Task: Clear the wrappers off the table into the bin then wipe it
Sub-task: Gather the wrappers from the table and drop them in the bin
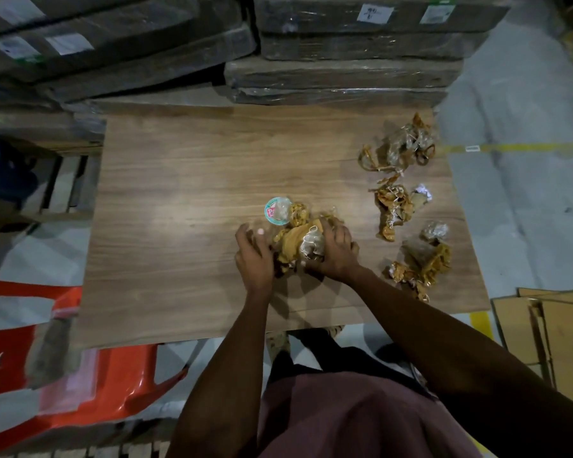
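Observation:
A bundle of crumpled yellow-brown and clear wrappers [295,246] lies mid-table on the wooden table [179,193]. My right hand [336,252] grips its right side, and my left hand [253,256] presses its left side, fingers curled. Just behind the bundle sits a round teal-rimmed lid or cup [275,210]. More wrapper piles lie to the right: one at the far right corner [401,145], one in the middle right [394,206], one near the front right [424,262]. A small crumpled white paper [422,192] rests beside the middle pile.
Plastic-wrapped flat boxes [344,71] are stacked behind the table. A red plastic chair [113,391] stands at the lower left, a blue object [0,170] at the far left, flattened cardboard [556,332] on the floor at right. No bin is recognisable.

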`<state>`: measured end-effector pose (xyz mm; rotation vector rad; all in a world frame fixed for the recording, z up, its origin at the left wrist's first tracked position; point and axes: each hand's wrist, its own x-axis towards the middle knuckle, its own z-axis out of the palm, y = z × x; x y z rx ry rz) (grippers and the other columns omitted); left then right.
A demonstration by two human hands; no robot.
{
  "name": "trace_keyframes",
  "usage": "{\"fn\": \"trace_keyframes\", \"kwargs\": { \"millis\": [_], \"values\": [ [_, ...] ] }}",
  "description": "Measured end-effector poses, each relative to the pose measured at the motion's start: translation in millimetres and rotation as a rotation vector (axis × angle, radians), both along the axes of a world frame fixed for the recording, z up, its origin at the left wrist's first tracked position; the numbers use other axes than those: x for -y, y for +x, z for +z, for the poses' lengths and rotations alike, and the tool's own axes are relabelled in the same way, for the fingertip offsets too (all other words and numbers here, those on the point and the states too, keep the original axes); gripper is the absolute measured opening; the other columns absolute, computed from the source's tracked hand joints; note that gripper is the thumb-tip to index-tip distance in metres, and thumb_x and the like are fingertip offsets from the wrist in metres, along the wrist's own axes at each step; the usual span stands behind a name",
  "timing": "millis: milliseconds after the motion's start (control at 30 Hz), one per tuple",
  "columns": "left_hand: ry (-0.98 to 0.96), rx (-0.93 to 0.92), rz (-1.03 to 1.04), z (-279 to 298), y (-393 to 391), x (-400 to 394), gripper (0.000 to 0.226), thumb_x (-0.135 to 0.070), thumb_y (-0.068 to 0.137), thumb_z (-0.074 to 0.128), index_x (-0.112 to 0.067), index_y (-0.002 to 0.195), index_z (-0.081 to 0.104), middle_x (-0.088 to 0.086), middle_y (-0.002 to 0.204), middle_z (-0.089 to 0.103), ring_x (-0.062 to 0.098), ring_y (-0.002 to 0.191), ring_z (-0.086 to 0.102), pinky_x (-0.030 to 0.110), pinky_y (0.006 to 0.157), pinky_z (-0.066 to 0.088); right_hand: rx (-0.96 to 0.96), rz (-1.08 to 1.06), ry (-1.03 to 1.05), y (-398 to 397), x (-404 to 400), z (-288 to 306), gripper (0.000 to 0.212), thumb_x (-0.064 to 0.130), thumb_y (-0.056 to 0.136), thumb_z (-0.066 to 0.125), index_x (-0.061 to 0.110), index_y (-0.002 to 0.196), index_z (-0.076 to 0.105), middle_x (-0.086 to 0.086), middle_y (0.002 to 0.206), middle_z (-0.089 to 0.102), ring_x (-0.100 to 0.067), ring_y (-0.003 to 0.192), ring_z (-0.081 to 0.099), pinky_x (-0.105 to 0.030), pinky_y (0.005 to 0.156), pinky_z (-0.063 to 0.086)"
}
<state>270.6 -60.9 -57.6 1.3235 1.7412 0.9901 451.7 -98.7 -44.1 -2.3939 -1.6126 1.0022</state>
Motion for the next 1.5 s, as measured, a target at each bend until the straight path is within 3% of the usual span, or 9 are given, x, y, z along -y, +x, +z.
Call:
{"fn": "trace_keyframes", "kwargs": {
  "millis": [100, 200, 400, 600, 933, 1133, 1233, 1333, 1500],
  "values": [
    [0.024, -0.059, 0.079, 2, 1, -15, 0.039, -0.044, 0.105, 0.040, -0.016, 0.129, 0.054, 0.013, 0.096, 0.073, 0.037, 0.087, 0.069, 0.035, 0.067, 0.048, -0.034, -0.033, 0.050, -4, 3, -2, 0.134, 0.075, 0.061, 0.079, 0.028, 0.163, 0.006, -0.009, 0.169, 0.006, -0.034, 0.156, 0.004, -0.061, 0.118, 0.018],
    [0.077, -0.212, -0.063, -10, -11, -27, 0.046, -0.047, 0.102, 0.038, -0.017, 0.135, 0.050, 0.010, 0.119, 0.068, 0.033, 0.109, 0.063, 0.044, 0.091, 0.049, -0.116, -0.020, 0.117, -8, 10, -10, 0.143, 0.091, 0.046, 0.062, 0.032, 0.162, 0.004, -0.005, 0.169, 0.001, -0.032, 0.156, 0.000, -0.063, 0.119, 0.012],
    [0.164, -0.220, -0.381, -40, -20, -16, 0.055, -0.039, 0.101, 0.037, -0.012, 0.149, 0.039, 0.013, 0.161, 0.032, 0.030, 0.152, 0.024, 0.051, 0.123, 0.022, -0.216, -0.174, 0.490, -17, -4, -25, 0.096, 0.084, 0.089, 0.031, 0.022, 0.162, 0.021, -0.009, 0.171, 0.004, -0.026, 0.158, 0.006, -0.053, 0.122, 0.012],
    [0.182, -0.153, -0.310, -45, -9, -10, 0.057, -0.038, 0.102, 0.031, -0.010, 0.151, 0.037, 0.015, 0.165, 0.026, 0.031, 0.155, 0.016, 0.052, 0.125, 0.015, -0.159, -0.097, 0.560, -41, -33, -48, 0.070, 0.061, 0.097, 0.034, 0.025, 0.157, 0.037, -0.004, 0.171, 0.017, -0.024, 0.158, 0.013, -0.051, 0.122, 0.019],
    [0.120, -0.376, -0.434, -49, 3, -21, 0.060, -0.039, 0.100, 0.023, -0.017, 0.153, 0.040, 0.012, 0.166, 0.025, 0.028, 0.155, 0.019, 0.051, 0.126, 0.014, -0.196, -0.089, 0.603, -66, -36, -62, 0.060, 0.050, 0.100, 0.028, 0.020, 0.146, 0.053, -0.004, 0.154, 0.050, -0.024, 0.148, 0.038, -0.052, 0.118, 0.028],
    [0.150, 0.038, -0.251, -48, 5, -24, 0.053, -0.035, 0.102, 0.026, -0.011, 0.138, 0.056, 0.016, 0.154, 0.046, 0.027, 0.145, 0.039, 0.056, 0.120, 0.027, -0.458, -0.396, 0.721, -107, -37, -66, 0.040, 0.026, 0.104, 0.038, 0.005, 0.126, 0.064, -0.012, 0.133, 0.064, -0.029, 0.126, 0.058, -0.054, 0.108, 0.042],
    [0.123, 0.402, -0.045, -43, 12, -25, 0.042, -0.033, 0.104, 0.031, -0.019, 0.123, 0.065, 0.017, 0.141, 0.057, 0.029, 0.136, 0.050, 0.053, 0.115, 0.037, -0.701, -0.614, 0.679, -119, -48, -44, 0.036, 0.033, 0.100, 0.039, 0.016, 0.105, 0.069, -0.010, 0.112, 0.069, -0.023, 0.109, 0.063, -0.045, 0.102, 0.047],
    [0.042, 0.577, 0.051, -33, 18, -33, 0.055, -0.034, 0.103, 0.032, 0.010, 0.113, 0.063, 0.023, 0.125, 0.064, 0.022, 0.122, 0.059, 0.038, 0.109, 0.042, -0.773, -0.716, 0.629, -113, -61, -23, 0.029, 0.037, 0.092, 0.045, 0.030, 0.084, 0.072, -0.002, 0.096, 0.069, -0.022, 0.098, 0.063, -0.052, 0.098, 0.048],
    [-0.002, 0.708, 0.152, 12, 32, -49, 0.042, -0.033, 0.100, 0.041, -0.006, 0.088, 0.071, 0.008, 0.099, 0.072, 0.014, 0.099, 0.067, 0.035, 0.094, 0.050, -0.818, -0.630, 0.427, -99, -63, 13, 0.017, 0.032, 0.084, 0.054, 0.038, 0.096, 0.065, -0.012, 0.123, 0.062, -0.034, 0.118, 0.060, -0.049, 0.107, 0.049]
  ]
}}
